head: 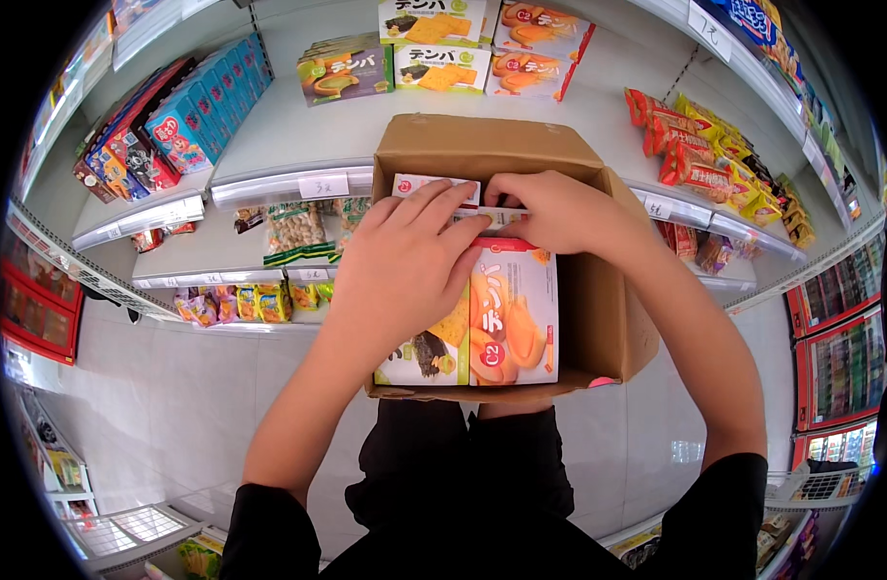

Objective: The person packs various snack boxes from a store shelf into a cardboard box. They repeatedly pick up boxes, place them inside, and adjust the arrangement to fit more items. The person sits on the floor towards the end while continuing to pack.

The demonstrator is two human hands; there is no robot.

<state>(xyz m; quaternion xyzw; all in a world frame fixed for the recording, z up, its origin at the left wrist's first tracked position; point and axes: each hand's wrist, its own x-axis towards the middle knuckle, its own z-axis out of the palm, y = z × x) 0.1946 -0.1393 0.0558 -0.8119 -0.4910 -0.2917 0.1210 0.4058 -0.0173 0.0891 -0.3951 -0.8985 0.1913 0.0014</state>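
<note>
An open cardboard carton stands before me, its far flap against the shelf edge. Inside lie a snack box with orange pastries on its face and, left of it, a green-edged cracker box. Farther back in the carton, small white box ends show. My left hand lies over the cracker box with its fingertips on a white box end; whether it grips is hidden. My right hand has its thumb and curled fingers at another box end on the carton's right side; its hold cannot be made out.
On the shelf behind stand stacked cracker boxes, pastry boxes and green-and-purple boxes. Blue boxes are at left, red snack bags at right. A price-tagged shelf edge runs behind the carton.
</note>
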